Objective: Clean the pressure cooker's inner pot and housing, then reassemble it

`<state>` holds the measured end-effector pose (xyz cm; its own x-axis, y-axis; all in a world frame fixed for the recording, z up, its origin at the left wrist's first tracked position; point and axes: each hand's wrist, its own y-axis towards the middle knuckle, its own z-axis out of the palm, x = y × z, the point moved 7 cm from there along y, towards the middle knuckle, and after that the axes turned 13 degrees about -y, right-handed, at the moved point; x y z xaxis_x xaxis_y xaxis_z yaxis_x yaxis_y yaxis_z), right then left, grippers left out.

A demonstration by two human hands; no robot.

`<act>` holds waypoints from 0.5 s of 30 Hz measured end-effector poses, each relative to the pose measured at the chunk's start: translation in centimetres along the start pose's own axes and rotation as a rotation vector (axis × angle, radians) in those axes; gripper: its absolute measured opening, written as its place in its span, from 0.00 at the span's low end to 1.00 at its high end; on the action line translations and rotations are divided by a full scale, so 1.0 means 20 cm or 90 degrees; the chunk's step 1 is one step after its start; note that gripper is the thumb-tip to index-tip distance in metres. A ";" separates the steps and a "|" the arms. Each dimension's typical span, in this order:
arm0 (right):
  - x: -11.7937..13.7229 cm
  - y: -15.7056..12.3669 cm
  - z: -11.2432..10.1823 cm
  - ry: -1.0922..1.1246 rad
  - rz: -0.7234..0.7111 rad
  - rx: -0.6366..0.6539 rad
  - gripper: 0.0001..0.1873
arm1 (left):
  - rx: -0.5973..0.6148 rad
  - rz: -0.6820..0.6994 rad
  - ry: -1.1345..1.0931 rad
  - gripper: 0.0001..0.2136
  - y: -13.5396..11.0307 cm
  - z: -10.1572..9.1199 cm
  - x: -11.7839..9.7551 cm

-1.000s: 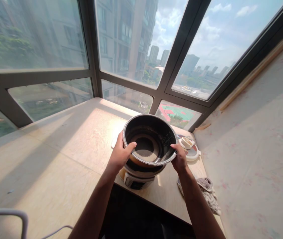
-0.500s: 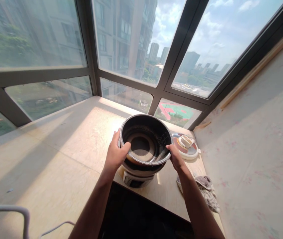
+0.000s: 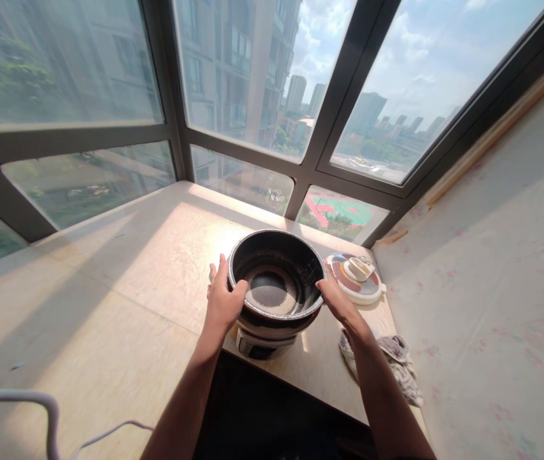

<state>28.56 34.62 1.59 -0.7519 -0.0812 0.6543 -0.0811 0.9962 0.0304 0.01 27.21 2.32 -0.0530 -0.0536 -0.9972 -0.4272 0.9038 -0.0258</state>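
A dark, round rice cooker inner pot (image 3: 272, 287) with a bright metal rim is held between my two hands. Its inside shows a pale ring around a dark bottom. My left hand (image 3: 224, 297) grips the left rim, thumb over the edge and fingers outside. On the opposite side my right hand (image 3: 336, 295) pinches the rim, its thumb inside and its other fingers mostly hidden. Directly beneath is the rice cooker body (image 3: 265, 345), its control panel facing me; the pot covers its opening, so I cannot tell how deep the pot sits.
A round lid (image 3: 361, 281) with a knob lies right of the pot. A crumpled patterned cloth (image 3: 399, 367) lies near the floral wall (image 3: 502, 306). Grey cable (image 3: 13, 397) crosses the lower left of the ledge (image 3: 109, 300). Framed windows (image 3: 243, 153) border the ledge behind.
The pot has moved slightly down toward the cooker body and a little left, both hands going with it. My left fingers have spread a bit along its side.
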 end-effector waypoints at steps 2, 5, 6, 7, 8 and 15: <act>-0.04 0.00 0.03 -0.038 0.048 0.030 0.46 | 0.000 -0.004 0.007 0.42 0.00 0.00 0.02; -0.06 0.00 0.05 -0.093 0.053 0.037 0.46 | 0.003 0.009 0.021 0.39 0.00 0.02 0.05; -0.06 0.00 0.06 -0.114 0.050 0.033 0.46 | 0.001 0.018 0.030 0.38 0.00 0.02 0.05; -0.07 0.00 0.06 -0.136 0.045 0.029 0.45 | -0.002 0.026 0.039 0.38 -0.01 0.03 0.06; -0.08 0.00 0.07 -0.158 0.039 0.023 0.45 | -0.009 0.033 0.046 0.38 -0.01 0.03 0.06; -0.07 -0.01 0.09 -0.323 -0.024 -0.008 0.40 | -0.064 0.094 0.079 0.37 -0.02 0.05 0.10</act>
<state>28.50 34.48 -0.66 -0.9721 -0.1184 0.2025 -0.1089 0.9924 0.0576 1.05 27.26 0.27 -0.2300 0.0194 -0.9730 -0.4938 0.8592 0.1338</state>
